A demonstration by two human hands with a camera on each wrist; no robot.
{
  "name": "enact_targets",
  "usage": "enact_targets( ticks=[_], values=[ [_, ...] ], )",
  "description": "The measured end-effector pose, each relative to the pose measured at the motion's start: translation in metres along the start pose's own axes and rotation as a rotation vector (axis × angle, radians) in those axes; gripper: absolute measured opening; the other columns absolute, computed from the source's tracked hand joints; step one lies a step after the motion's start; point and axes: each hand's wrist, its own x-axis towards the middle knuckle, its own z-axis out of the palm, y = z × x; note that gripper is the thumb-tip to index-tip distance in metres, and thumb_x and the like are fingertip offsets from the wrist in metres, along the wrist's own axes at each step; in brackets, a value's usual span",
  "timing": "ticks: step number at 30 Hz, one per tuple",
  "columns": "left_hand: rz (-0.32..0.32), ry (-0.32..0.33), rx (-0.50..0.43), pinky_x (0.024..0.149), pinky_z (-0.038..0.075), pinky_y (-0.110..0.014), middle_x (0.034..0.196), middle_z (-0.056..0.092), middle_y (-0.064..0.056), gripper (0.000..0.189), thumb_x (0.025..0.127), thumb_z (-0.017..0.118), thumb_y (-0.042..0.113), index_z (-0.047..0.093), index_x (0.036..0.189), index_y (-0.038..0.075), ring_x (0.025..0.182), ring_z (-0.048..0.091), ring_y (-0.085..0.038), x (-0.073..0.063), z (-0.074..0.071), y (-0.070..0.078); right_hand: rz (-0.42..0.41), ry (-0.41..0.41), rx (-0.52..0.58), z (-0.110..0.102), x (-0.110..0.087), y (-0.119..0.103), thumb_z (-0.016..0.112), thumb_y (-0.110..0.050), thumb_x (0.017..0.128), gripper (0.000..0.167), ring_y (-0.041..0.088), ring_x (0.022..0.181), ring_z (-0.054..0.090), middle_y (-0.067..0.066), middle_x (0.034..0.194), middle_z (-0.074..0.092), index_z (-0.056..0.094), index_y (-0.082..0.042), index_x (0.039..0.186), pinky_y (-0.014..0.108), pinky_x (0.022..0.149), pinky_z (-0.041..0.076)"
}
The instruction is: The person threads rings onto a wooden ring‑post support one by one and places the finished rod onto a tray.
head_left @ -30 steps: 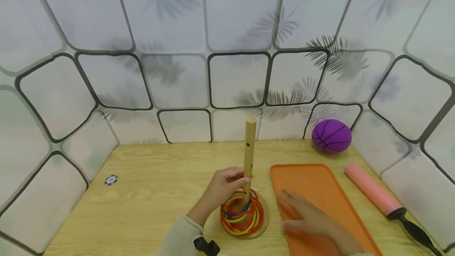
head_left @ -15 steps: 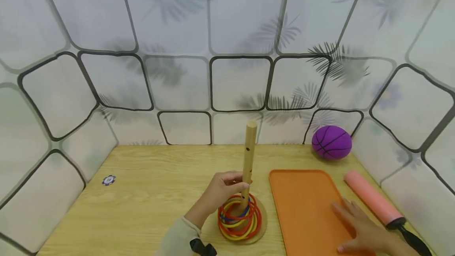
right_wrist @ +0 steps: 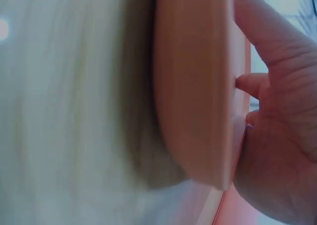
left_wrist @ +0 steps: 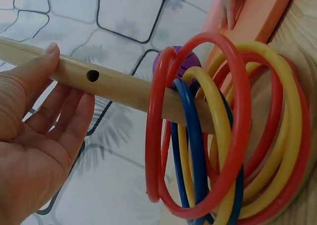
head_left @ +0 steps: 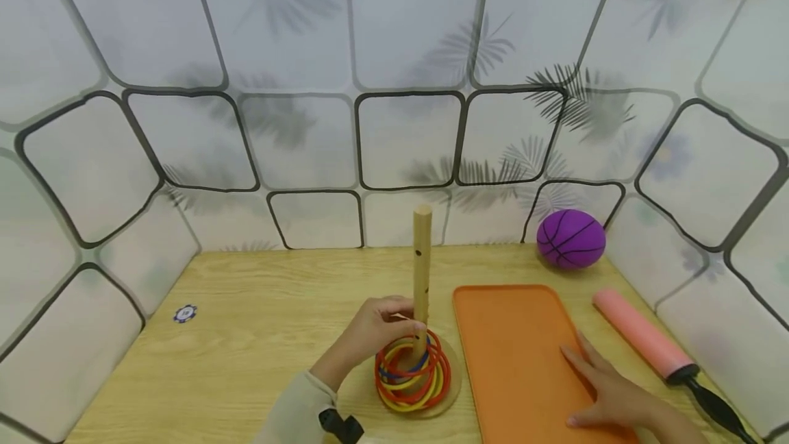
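A wooden post (head_left: 422, 259) stands nearly upright on a round wooden base (head_left: 455, 375). Red, yellow and blue rings (left_wrist: 237, 106) lie loosely stacked around its foot. My left hand (head_left: 370, 331) pinches the post low down, just above the rings; the left wrist view shows the thumb on one side of the wood and fingers on the other. My right hand (head_left: 616, 389) rests with spread fingers at the right edge of an orange tray (head_left: 514, 355), thumb and fingertips reaching onto it. In the right wrist view the tray's rim (right_wrist: 198, 86) hides some fingertips.
A purple ball (head_left: 570, 238) sits at the back right. Beside the tray on the right lies a pink hand pump (head_left: 644, 334) with a black handle. A poker chip (head_left: 185, 313) lies far left. Patterned cloth walls (head_left: 308, 142) enclose the table.
My right hand has gone from the tray's left side across to its right edge. The tray has shifted slightly left, toward the base. The post, still in my left hand, leans less.
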Motion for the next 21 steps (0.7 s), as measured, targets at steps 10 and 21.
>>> enact_targets(
  ticks=[10,21],
  values=[
    [0.124,0.047,0.074,0.081,0.053,-0.040,0.112,0.062,-0.020,0.031,0.088,0.066,0.012,0.066,0.116,-0.002,0.096,0.065,-0.019,-0.026,-0.040,0.018,0.080,-0.113,0.131,0.011,0.036,-0.047,0.083,-0.040,0.069,0.105,0.064,0.124,0.014,0.043,0.143,-0.001,0.029,0.015,0.140,0.070,0.093,0.027],
    [0.145,0.078,0.108,0.076,0.052,-0.049,0.112,0.061,-0.017,0.028,0.088,0.066,0.011,0.067,0.113,-0.003,0.089,0.066,-0.020,-0.020,-0.050,0.051,0.163,-0.134,0.175,0.034,0.082,-0.108,0.082,-0.048,0.066,0.115,0.058,0.133,0.000,0.041,0.145,-0.008,0.024,0.014,0.142,0.067,0.100,0.021]
  ],
)
